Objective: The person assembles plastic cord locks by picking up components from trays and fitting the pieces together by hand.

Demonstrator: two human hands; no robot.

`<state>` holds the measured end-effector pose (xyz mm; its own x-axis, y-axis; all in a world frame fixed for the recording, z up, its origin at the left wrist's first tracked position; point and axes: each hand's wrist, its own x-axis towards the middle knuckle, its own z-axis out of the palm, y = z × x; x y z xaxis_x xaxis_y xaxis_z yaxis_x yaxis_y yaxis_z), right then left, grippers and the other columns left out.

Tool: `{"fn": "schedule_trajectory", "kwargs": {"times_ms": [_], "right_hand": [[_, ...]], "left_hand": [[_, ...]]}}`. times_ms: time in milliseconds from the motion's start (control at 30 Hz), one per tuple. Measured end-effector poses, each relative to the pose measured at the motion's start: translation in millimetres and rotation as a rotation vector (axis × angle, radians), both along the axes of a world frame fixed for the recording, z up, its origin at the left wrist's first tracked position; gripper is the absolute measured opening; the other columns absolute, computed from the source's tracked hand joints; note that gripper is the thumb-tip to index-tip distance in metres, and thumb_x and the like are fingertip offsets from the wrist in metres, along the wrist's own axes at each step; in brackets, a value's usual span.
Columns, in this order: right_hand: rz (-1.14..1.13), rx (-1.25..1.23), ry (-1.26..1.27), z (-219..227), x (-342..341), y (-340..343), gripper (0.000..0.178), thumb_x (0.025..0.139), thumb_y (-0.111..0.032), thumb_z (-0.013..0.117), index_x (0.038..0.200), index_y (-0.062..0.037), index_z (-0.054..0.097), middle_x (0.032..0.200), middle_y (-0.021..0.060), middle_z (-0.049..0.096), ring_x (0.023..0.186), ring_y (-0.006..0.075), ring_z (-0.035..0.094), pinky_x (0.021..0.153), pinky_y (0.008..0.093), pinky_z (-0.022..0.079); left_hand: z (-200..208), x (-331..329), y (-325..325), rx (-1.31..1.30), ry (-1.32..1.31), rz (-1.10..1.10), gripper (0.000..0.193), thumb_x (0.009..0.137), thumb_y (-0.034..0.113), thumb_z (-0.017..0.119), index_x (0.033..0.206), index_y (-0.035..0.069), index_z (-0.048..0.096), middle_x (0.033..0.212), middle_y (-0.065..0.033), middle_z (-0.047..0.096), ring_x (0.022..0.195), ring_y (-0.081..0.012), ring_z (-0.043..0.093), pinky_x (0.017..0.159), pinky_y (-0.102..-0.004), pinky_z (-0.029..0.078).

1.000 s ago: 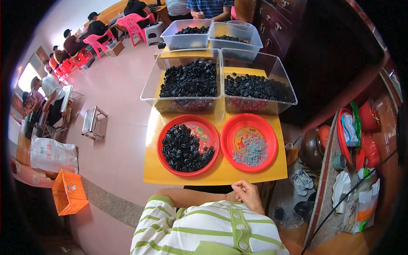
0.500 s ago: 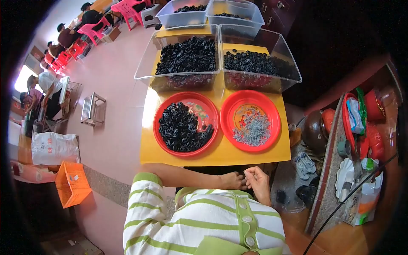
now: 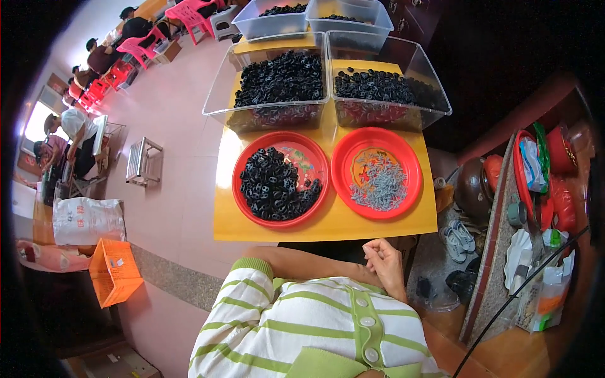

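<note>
Just below the table's front edge, my right hand is raised with its thumb and fingertips pressed together. Anything in that pinch is too small to make out. My left forearm lies across my body, and the left hand is tucked behind the right one, its fingers hidden. Nearest to both hands is a red plate holding many small grey screw-like pieces. To its left, another red plate is heaped with small black oval parts with holes. Neither hand touches a plate.
Clear bins of black parts stand behind the plates on the yellow tabletop. At right, a stone ledge carries bags and a cup. An orange crate, white sack and metal stool are left. Other people sit farther off.
My left hand has slid right, from beside the right hand to behind it. The right hand stays pinched in nearly the same place. The whole view has shifted slightly.
</note>
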<state>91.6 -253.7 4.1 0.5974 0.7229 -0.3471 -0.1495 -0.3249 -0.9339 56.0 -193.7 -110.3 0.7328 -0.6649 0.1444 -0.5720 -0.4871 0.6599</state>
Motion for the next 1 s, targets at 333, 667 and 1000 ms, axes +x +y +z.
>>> {"fn": "schedule_trajectory", "kwargs": {"times_ms": [333, 667, 1000], "right_hand": [[0.048, -0.032, -0.061, 0, -3, 7, 0.013, 0.089, -0.015, 0.059, 0.090, -0.0015, 0.060, 0.069, -0.0001, 0.057, 0.056, 0.0031, 0.050, 0.048, 0.0180, 0.041], [0.022, -0.088, -0.047, 0, -2, 9, 0.012, 0.089, -0.013, 0.058, 0.090, -0.0016, 0.060, 0.068, 0.0002, 0.057, 0.054, 0.0043, 0.051, 0.047, 0.0193, 0.042], [-0.076, -0.070, -0.034, -5, 6, 1, 0.009, 0.089, -0.010, 0.058, 0.091, -0.0017, 0.059, 0.073, 0.0001, 0.058, 0.059, 0.0031, 0.052, 0.049, 0.0176, 0.041]], "left_hand": [[19, -19, 7, -0.068, 0.197, -0.102, 0.029, 0.081, 0.023, 0.054, 0.102, 0.004, 0.059, 0.096, -0.0085, 0.060, 0.091, -0.0218, 0.056, 0.077, -0.0329, 0.045], [39, -4, 5, -0.197, 0.416, -0.201, 0.029, 0.081, 0.023, 0.054, 0.101, 0.002, 0.060, 0.095, -0.0088, 0.060, 0.090, -0.0212, 0.057, 0.078, -0.0320, 0.044], [68, -45, 87, -0.731, 0.788, -0.136, 0.040, 0.091, 0.026, 0.049, 0.119, -0.003, 0.052, 0.115, -0.0141, 0.059, 0.105, -0.0214, 0.054, 0.093, -0.0322, 0.040]]}}
